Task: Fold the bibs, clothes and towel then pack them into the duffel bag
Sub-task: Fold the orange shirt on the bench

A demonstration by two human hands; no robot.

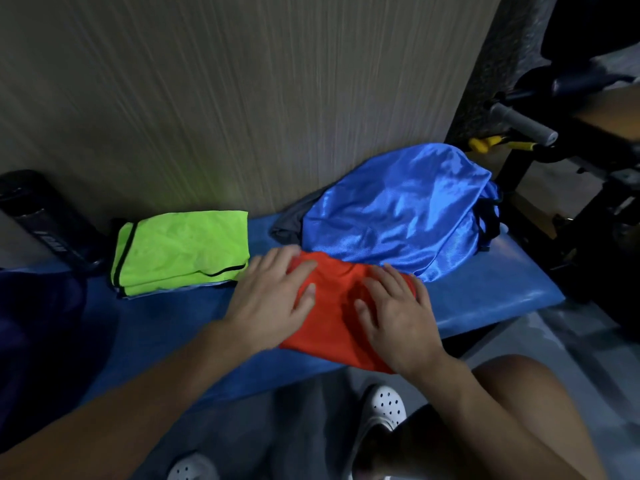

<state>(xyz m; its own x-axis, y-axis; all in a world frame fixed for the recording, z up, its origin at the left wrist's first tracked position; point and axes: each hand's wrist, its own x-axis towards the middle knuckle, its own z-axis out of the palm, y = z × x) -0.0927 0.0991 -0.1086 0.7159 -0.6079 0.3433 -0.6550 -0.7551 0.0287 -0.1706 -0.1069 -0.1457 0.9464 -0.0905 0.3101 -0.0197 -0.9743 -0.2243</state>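
Note:
A folded orange-red bib [337, 306] lies on the blue padded bench [485, 292] in front of me. My left hand [273, 296] lies flat on its left edge, fingers straight. My right hand [394, 310] presses flat on its right half. A folded neon-green bib [180, 251] with black trim sits on the bench to the left, on top of a pale blue piece. Behind the orange bib a shiny blue garment [398, 209] lies heaped, with a grey cloth [287, 223] showing beneath its left side. A dark navy fabric mass [38, 341] fills the bench's left end.
A striped wall panel [242, 98] rises right behind the bench. A black cylinder [48, 220] lies at the far left. Black gym equipment with a grey handle [523, 123] and yellow parts [485, 144] stands at the right. My legs and white clogs [384, 407] are below.

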